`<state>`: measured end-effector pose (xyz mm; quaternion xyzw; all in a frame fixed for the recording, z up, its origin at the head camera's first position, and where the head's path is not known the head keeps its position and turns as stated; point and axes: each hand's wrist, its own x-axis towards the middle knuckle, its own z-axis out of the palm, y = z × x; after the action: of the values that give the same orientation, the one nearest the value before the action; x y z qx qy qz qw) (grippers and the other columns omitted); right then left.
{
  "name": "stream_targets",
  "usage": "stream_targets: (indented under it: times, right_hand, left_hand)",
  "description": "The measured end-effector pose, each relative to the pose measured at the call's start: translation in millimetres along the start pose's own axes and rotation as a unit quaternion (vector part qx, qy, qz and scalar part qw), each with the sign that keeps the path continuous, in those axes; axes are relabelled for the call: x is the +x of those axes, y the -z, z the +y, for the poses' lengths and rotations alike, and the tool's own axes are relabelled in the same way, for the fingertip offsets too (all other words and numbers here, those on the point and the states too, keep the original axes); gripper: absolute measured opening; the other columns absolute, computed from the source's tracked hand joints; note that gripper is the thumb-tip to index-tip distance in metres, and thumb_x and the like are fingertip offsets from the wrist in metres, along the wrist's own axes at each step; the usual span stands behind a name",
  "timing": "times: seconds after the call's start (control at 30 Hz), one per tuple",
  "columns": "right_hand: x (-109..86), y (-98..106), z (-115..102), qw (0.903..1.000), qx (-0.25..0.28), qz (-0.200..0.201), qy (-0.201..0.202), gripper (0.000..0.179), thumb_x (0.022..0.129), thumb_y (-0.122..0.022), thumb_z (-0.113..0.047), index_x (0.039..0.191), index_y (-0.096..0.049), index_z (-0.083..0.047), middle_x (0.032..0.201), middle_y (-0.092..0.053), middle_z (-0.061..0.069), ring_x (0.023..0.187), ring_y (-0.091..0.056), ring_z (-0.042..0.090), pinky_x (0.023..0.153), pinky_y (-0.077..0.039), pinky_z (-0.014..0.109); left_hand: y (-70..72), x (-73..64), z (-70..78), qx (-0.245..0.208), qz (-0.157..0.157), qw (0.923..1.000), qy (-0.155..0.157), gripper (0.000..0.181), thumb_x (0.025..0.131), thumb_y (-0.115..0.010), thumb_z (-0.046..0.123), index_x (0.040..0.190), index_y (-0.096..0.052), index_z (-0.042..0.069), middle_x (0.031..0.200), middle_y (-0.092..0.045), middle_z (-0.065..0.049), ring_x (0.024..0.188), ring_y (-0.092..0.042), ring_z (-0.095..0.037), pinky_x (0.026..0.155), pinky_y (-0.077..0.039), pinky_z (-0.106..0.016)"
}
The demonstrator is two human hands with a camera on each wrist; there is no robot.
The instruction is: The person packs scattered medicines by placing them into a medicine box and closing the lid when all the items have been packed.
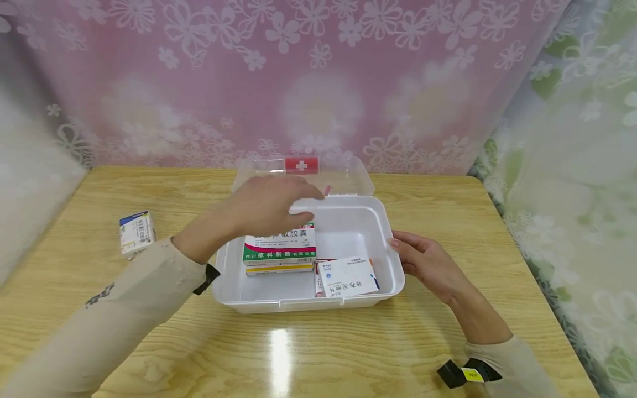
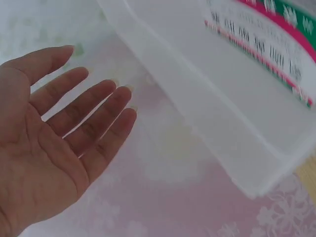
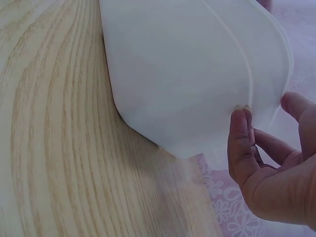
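Note:
A white plastic medicine box point(image 1: 395, 271) stands on the table with its clear lid point(image 1: 343, 171) swung back. Over its left part hovers my left hand point(image 1: 271, 205), fingers loosely extended and nothing in them; the left wrist view shows its bare palm point(image 2: 44, 138). Beneath it a green, white and red medicine carton point(image 1: 281, 255) lies on a yellow-striped carton point(image 1: 278, 269). My right hand point(image 1: 430, 262) holds the box's right side, thumb at the rim and fingertips point(image 3: 239, 116) against the outer wall. Inside at the front right, a white carton point(image 1: 348, 276) leans over a red-edged one.
On the wooden table point(image 1: 448, 215), a small white and blue medicine carton point(image 1: 136, 233) sits left of the box, near my left forearm. A pink floral curtain point(image 1: 318, 99) hangs behind the table, and a pale green floral one point(image 1: 587, 221) along the right edge.

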<state>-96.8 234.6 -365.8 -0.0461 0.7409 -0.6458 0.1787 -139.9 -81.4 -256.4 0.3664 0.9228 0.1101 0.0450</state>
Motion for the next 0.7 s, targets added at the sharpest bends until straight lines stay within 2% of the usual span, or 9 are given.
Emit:
stream_targets:
  times: [0.17, 0.23, 0.37, 0.57, 0.7]
  right_hand:
    - [0.4, 1.9, 0.6, 1.0000, 0.007, 0.005, -0.001, 0.056, 0.099, -0.054, -0.027, 0.140, -0.040, 0.008, 0.126, -0.057, 0.019, 0.102, -0.063, 0.017, 0.086, -0.052, 0.030]
    - [0.3, 2.8, 0.8, 1.0000, 0.006, 0.006, 0.000, 0.056, 0.099, -0.054, -0.027, 0.140, -0.040, 0.009, 0.125, -0.057, 0.018, 0.102, -0.063, 0.016, 0.086, -0.052, 0.030]
    - [-0.9, 4.6, 0.7, 1.0000, 0.000, 0.009, -0.002, 0.057, 0.099, -0.054, -0.028, 0.140, -0.039, 0.009, 0.125, -0.058, 0.017, 0.102, -0.063, 0.015, 0.086, -0.052, 0.029]
    - [-1.8, 4.9, 0.2, 1.0000, -0.001, 0.006, -0.004, 0.057, 0.099, -0.054, -0.030, 0.141, -0.040, 0.007, 0.129, -0.055, 0.021, 0.106, -0.062, 0.020, 0.086, -0.052, 0.030]
    - [-2.9, 4.1, 0.4, 0.9999, 0.004, 0.008, -0.006, 0.057, 0.099, -0.054, -0.029, 0.141, -0.040, 0.007, 0.129, -0.054, 0.021, 0.106, -0.062, 0.021, 0.086, -0.052, 0.030]
  left_hand:
    - [20.4, -19.5, -25.5, -0.031, 0.039, 0.9976, 0.049, 0.039, 0.093, -0.060, 0.030, 0.129, -0.060, 0.016, 0.128, -0.058, -0.002, 0.106, -0.059, -0.021, 0.083, -0.050, -0.045]
    - [24.3, -28.1, -37.9, -0.052, 0.048, 0.9953, 0.066, 0.040, 0.094, -0.059, 0.029, 0.131, -0.059, 0.013, 0.129, -0.058, -0.005, 0.107, -0.059, -0.024, 0.085, -0.049, -0.048]
    - [26.8, -45.5, -64.5, -0.062, 0.058, 0.9907, 0.106, 0.040, 0.095, -0.058, 0.026, 0.131, -0.057, 0.009, 0.131, -0.056, -0.011, 0.109, -0.057, -0.029, 0.086, -0.047, -0.051]
    - [14.5, -74.2, -106.6, -0.041, 0.060, 0.9843, 0.161, 0.041, 0.095, -0.058, 0.024, 0.131, -0.055, 0.005, 0.129, -0.056, -0.016, 0.106, -0.059, -0.035, 0.084, -0.047, -0.054]
    - [-3.9, -96.1, -136.2, -0.043, 0.034, 0.9771, 0.205, 0.046, 0.096, -0.054, 0.027, 0.135, -0.050, 0.001, 0.131, -0.052, -0.022, 0.107, -0.057, -0.039, 0.081, -0.047, -0.056]
